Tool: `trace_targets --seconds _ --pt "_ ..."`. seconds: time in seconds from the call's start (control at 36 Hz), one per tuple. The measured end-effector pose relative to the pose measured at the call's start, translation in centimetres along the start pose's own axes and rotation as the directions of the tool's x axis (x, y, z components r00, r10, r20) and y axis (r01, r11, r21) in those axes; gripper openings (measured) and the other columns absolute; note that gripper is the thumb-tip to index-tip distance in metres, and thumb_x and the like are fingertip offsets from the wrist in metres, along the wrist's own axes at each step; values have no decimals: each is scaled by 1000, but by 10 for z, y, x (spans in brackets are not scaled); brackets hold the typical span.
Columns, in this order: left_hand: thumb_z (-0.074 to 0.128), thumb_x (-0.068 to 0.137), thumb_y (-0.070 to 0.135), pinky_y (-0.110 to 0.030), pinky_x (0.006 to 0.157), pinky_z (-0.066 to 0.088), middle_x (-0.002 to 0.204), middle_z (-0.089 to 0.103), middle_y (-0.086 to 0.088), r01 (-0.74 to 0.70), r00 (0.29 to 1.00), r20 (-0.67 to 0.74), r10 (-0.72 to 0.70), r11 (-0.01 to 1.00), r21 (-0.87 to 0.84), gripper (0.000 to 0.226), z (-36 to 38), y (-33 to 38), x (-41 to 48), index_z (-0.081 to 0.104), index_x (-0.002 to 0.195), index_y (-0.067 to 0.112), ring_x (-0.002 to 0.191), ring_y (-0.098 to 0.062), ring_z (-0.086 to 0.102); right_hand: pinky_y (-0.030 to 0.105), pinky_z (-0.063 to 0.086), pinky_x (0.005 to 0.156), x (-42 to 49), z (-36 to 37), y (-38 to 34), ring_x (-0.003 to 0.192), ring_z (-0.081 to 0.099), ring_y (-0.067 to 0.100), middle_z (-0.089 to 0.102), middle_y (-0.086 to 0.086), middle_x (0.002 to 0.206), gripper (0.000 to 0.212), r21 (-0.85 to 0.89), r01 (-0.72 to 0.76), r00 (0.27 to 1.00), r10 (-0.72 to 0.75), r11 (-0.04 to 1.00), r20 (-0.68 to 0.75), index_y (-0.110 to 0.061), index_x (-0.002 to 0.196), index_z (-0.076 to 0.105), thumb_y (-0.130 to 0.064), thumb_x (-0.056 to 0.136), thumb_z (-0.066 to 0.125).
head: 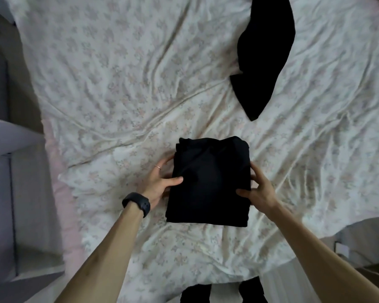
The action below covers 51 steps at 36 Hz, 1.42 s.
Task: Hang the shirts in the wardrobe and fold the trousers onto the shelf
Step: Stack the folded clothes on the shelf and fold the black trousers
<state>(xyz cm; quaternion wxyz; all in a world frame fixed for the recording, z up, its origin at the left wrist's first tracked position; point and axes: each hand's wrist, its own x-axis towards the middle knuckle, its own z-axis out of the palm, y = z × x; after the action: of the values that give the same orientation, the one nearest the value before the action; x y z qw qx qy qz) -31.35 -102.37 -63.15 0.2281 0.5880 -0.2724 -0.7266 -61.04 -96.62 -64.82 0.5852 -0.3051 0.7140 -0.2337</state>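
A rumpled white floral bedsheet fills my view; near its front edge lies a square-folded black garment (too dark to make out seams), the left hand and right hand gripping its sides. A loose black garment beyond is cut off at the top.

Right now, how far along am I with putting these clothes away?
Done: one black garment is folded square on the bed. In hand: your left hand and right hand grip its sides. Left: shelving it, plus the other black garment lying unfolded farther up the bed.
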Motion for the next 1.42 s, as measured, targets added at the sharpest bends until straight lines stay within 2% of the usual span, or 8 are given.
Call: trace_targets --seconds 0.08,0.39,0.72,0.83,1.03,1.19,1.28,1.42 --pt "73 83 -7 -36 78 58 108 75 -3 -48 998 -36 50 998 45 74 7 15 -21 54 133 45 103 -24 72 50 63 78 -6 -7 -10 95 74 23 59 -5 128 97 5 79 997 -79 997 19 -69 131 41 10 83 72" --pt "71 88 2 -39 78 59 118 66 -10 -333 909 -235 346 938 94 67 59 100 -182 55 125 55 105 -21 70 35 62 78 -95 -65 -135 100 69 11 58 -11 130 101 -38 468 866 -449 883 220 -57 148 34 12 83 69" --pt "69 90 -2 -37 79 60 113 70 5 -675 468 -526 711 671 307 65 87 197 -452 55 121 54 110 -22 66 19 56 77 -285 -44 -330 102 65 1 54 -26 130 94 118 847 449 -817 518 362 -54 145 37 14 86 65" --pt "77 84 4 -53 94 55 120 68 -12 -704 315 -610 727 610 364 66 80 192 -535 56 123 53 112 -32 66 17 55 82 -343 -10 -365 121 58 12 52 -24 139 95 174 906 288 -863 386 416 -54 145 38 14 85 65" --pt "67 90 -4 -44 80 60 114 71 -11 -710 60 -737 673 548 442 62 52 156 -662 55 125 46 103 -30 70 29 46 108 -448 79 -389 135 48 4 49 -18 148 97 336 902 61 -850 271 523 -59 141 36 17 86 63" --pt "65 90 -9 -23 72 58 119 64 2 -673 -112 -769 630 521 525 61 20 115 -722 52 120 43 95 -1 69 28 47 109 -500 157 -381 127 52 -8 50 -37 136 97 367 883 5 -789 292 615 -64 142 36 13 88 63" --pt "68 90 -4 -29 77 58 122 63 1 -640 -139 -795 591 559 527 65 -14 91 -745 52 117 53 107 -11 65 13 44 103 -525 201 -371 121 48 -19 49 -50 125 97 375 877 -18 -759 301 651 -68 135 36 15 89 60" --pt "66 90 -5 -25 68 59 109 66 -7 -642 -122 -842 526 605 471 62 -80 58 -768 49 118 49 93 -16 70 -2 43 74 -548 275 -354 91 56 -25 52 -32 124 89 368 868 -4 -736 333 677 -47 147 37 18 89 59"
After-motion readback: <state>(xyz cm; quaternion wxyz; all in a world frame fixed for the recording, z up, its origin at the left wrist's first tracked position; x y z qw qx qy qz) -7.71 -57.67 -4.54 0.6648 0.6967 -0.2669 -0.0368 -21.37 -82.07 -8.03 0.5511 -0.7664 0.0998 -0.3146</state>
